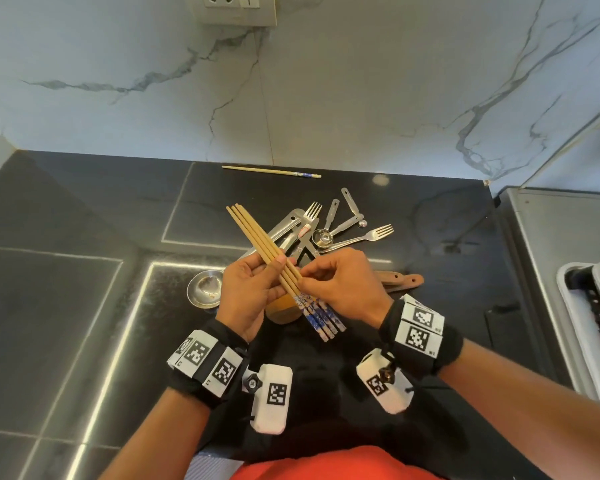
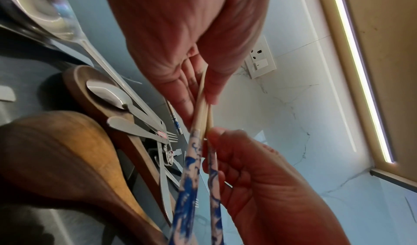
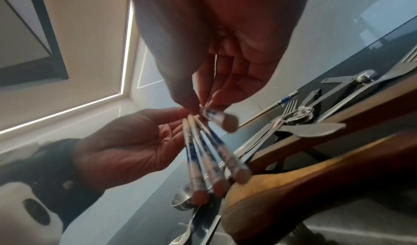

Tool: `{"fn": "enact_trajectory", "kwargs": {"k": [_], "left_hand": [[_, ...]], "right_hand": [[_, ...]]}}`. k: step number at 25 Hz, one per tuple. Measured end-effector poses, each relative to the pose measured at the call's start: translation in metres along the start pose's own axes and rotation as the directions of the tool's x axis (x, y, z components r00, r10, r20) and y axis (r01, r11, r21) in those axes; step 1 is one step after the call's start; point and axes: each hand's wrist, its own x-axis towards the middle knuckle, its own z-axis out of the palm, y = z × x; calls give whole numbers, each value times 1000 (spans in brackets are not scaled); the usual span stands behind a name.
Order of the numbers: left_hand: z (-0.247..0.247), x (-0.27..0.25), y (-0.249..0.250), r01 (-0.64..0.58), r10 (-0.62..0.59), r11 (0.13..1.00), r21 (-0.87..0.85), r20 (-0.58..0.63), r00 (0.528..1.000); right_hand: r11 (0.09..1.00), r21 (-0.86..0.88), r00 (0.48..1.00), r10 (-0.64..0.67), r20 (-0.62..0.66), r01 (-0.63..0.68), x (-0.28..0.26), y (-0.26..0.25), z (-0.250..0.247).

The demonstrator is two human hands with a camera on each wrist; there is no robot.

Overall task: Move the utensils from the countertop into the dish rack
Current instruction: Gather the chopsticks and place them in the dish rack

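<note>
Several wooden chopsticks (image 1: 257, 237) with blue-and-white patterned ends are bundled above the black countertop (image 1: 84, 306). My left hand (image 1: 278, 268) holds the bundle, thumb on top and fingers beneath. My right hand (image 1: 305, 275) pinches the same chopsticks (image 2: 200, 109) from the right. The patterned ends (image 3: 203, 152) fan out towards my body. One more chopstick (image 1: 271, 171) lies by the wall. Forks, measuring spoons and a metal spatula form a pile (image 1: 319, 230) behind my hands. Wooden spoons (image 1: 402, 282) lie under them.
A steel ladle bowl (image 1: 205, 289) sits left of my hands. At the right edge a white rack tray (image 1: 568, 327) rests on a steel drainboard (image 1: 548, 237). A marble backsplash (image 1: 291, 98) with a socket (image 1: 236, 8) closes off the back.
</note>
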Motion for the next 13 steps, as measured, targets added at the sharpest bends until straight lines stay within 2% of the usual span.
{"fn": "enact_trajectory", "kwargs": {"k": [3, 7, 10, 13], "left_hand": [[-8, -3, -2, -6, 7, 1000, 23, -31, 1000], [-20, 0, 4, -38, 47, 996, 79, -103, 994], [-36, 8, 19, -65, 71, 997, 48, -150, 986], [-54, 18, 34, -98, 102, 995, 27, -212, 972]], "right_hand": [[997, -79, 997, -4, 77, 11, 0, -2, 6], [956, -279, 966, -12, 260, 87, 29, -9, -3], [891, -430, 966, -36, 256, 147, 88, -11, -24], [785, -599, 979, -41, 200, 155, 177, -4, -39]]}}
